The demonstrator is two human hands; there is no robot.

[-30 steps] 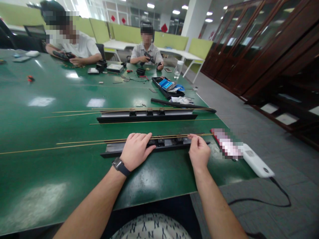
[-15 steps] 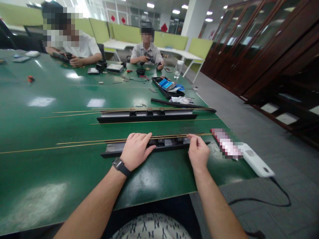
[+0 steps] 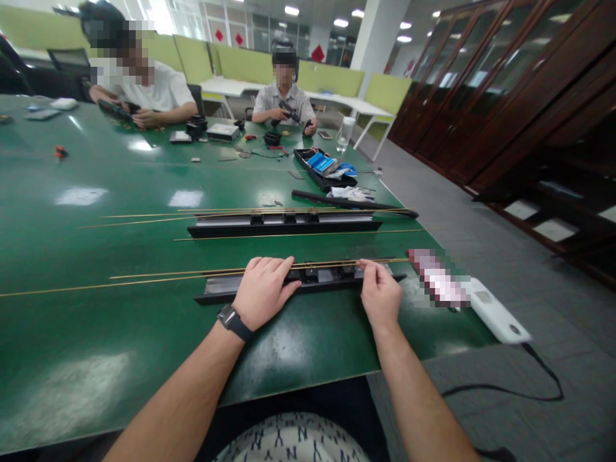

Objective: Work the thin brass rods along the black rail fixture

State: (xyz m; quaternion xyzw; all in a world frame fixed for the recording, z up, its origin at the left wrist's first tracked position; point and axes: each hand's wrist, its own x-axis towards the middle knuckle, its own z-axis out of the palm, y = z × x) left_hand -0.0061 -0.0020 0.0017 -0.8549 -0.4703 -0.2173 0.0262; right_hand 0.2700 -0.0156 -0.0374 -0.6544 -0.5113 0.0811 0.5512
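Observation:
A long black rail (image 3: 226,292) with a grey channel and black blocks inside lies before me on the green table. Thin gold rods (image 3: 158,275) run along its top and stick out far past its left end. My left hand (image 3: 262,289) is closed over the rail, fingers across the rods and thumb against the near side. At the right part of the rail, my right hand (image 3: 382,292) pinches a thin gold rod between thumb and fingertips. Behind it rests a second black rail (image 3: 289,228) with more gold rods on and beside it.
Right of my hand lie a red-edged phone (image 3: 436,279) and a white cabled device (image 3: 498,311) at the table edge. Farther back are a black tube (image 3: 312,196), a glove (image 3: 349,194) and a black tray (image 3: 305,160). Two people (image 3: 283,102) sit across the table.
My right hand has shifted slightly left along the rods, still pinching. My left hand and the rail stay in place.

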